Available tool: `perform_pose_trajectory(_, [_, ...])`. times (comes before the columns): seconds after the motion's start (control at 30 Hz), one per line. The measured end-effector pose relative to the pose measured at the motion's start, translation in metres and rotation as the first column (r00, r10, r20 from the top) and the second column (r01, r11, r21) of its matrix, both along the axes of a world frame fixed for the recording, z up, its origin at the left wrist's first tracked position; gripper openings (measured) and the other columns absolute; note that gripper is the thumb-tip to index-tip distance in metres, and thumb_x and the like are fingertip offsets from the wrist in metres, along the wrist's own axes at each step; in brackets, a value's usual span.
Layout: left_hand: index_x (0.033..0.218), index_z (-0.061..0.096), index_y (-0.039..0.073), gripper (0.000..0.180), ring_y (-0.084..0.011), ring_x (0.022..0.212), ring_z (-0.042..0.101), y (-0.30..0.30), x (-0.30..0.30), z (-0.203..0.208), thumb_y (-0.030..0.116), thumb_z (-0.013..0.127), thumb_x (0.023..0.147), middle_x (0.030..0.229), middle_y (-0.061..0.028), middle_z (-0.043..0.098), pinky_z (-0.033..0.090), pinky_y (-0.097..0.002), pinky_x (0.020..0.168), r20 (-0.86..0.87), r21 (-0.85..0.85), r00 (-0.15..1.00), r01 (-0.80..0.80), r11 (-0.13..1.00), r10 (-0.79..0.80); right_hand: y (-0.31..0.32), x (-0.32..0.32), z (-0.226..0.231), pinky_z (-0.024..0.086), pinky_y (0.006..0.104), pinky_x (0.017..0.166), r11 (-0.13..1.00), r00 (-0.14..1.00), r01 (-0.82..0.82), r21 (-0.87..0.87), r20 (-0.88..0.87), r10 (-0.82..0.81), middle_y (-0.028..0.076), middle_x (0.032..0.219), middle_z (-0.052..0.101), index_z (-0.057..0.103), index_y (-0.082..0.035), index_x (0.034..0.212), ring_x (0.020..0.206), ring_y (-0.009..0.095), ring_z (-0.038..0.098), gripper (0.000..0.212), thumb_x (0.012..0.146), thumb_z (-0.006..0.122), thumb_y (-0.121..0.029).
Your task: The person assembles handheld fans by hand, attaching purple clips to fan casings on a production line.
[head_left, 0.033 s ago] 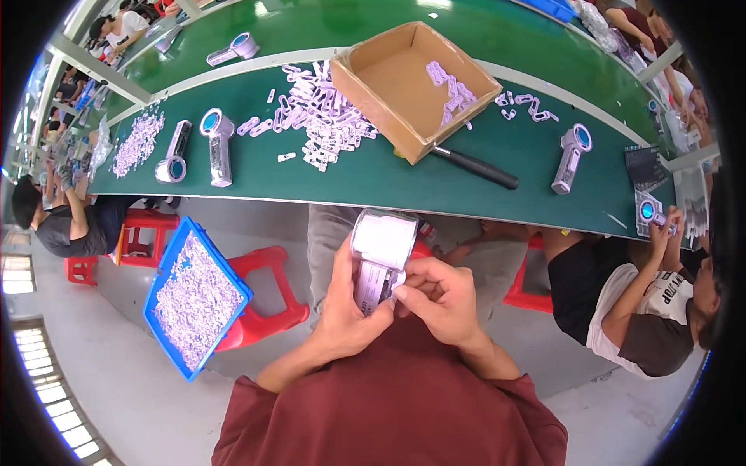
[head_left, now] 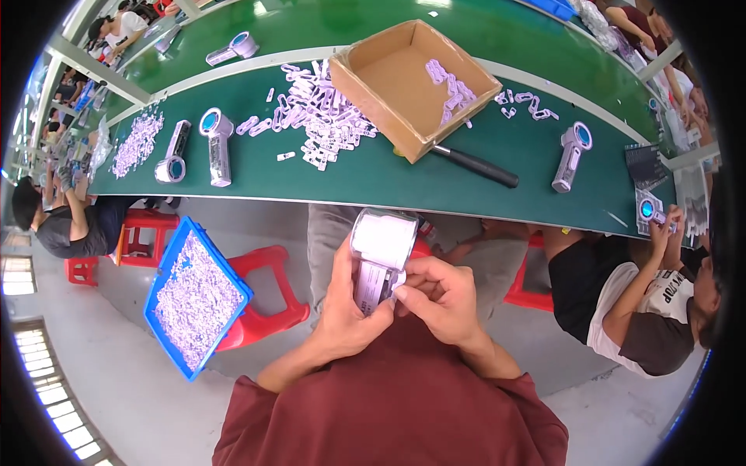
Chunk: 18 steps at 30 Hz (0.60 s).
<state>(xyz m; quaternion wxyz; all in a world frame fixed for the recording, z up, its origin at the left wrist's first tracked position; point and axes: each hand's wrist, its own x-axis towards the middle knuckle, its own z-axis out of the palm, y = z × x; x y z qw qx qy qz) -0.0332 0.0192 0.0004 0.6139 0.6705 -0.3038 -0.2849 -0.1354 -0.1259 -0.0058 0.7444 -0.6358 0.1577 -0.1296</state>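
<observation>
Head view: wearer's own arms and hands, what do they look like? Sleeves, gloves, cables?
Loose, short maroon sleeves, no markings visible. Forearms bare below them. Left hand and right hand ungloved; no watch, ring or cable visible, though some fingers are hidden.

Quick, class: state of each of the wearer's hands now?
Left hand: closed around a round-headed handheld device.
Right hand: thumb and forefinger closed at the device's side; what they pinch cannot be told.

my plain maroon shirt [head_left: 388, 404], grey trousers [head_left: 330, 241], my pale lilac and white device [head_left: 383, 242], dark green table [head_left: 272, 177], brown box [head_left: 381, 116], black handle [head_left: 478, 167], pale lilac clips [head_left: 330, 116], blue tray [head_left: 245, 292] of lilac-white bits [head_left: 198, 299], red stool [head_left: 268, 320], grey floor [head_left: 109, 326], bright teal-blue lens [head_left: 209, 121]
</observation>
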Motion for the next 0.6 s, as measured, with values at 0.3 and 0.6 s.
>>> perform_pose_trajectory(0.3, [0.145, 0.025, -0.001, 0.082, -0.0187, 0.121, 0.048, 0.000, 0.004, -0.005, -0.006, 0.058, 0.071, 0.129, -0.0115, 0.044, 0.040, -0.0342, 0.103, 0.088, 0.006, 0.995, -0.039, 0.999, 0.038, 0.000, 0.011, -0.001, 0.057, 0.0263, 0.062, 1.000, 0.999, 0.031, 0.000, 0.015, -0.031, 0.013, 0.080, 0.072, 0.060, 0.008, 0.095, 0.071, 0.015, 0.072, 0.017, 0.081, 0.068, 0.002])
perform_pose_trajectory(0.6, [0.148, 0.022, -0.005, 0.087, -0.0251, 0.123, 0.050, 0.002, 0.003, -0.011, -0.004, 0.061, 0.070, 0.133, -0.0179, 0.044, 0.042, -0.0369, 0.103, 0.097, -0.071, 0.990, -0.092, 0.993, 0.098, 0.008, 0.015, 0.000, 0.056, 0.0252, 0.066, 1.000, 1.000, 0.003, -0.013, -0.017, -0.003, 0.011, 0.086, 0.069, 0.056, 0.008, 0.093, 0.076, 0.011, 0.068, 0.012, 0.084, 0.062, 0.009])
